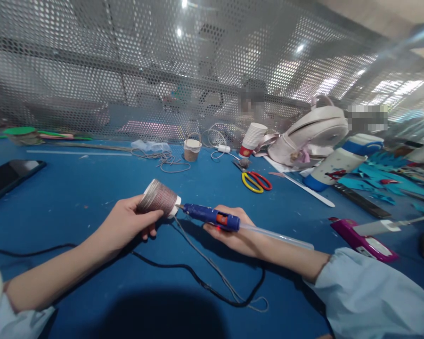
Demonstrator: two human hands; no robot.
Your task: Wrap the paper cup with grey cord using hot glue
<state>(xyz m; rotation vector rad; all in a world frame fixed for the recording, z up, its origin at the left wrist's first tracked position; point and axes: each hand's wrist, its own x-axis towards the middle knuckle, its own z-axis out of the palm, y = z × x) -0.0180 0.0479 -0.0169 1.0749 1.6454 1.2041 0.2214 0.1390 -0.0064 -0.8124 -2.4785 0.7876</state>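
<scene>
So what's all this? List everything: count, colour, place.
Glue gun: 1, blue, centre
Cup: 1, grey-reddish, left of glue gun
Cord: some, grey, front and back
Cable: some, black, front
Scissors: 1, red-yellow, right of centre
Bucket: 1, brown-white, back
Paper cups: 1 stack, white-red, back
Bag: 1, pale, back right
Bottle: 1, white-blue, right
Strip: 1, white, right
Scraps: several, light blue, right
Device: 1, purple, right
Phone: 1, black, left
Table: 1, blue, underneath
Mesh: 1, grey, behind
Left hand: 1, on cup
Right hand: 1, on glue gun

Tilted cord-wrapped cup (159, 197), bare white end at blue glue gun (207, 215) tip, loose grey cord (191, 244) below.
</scene>
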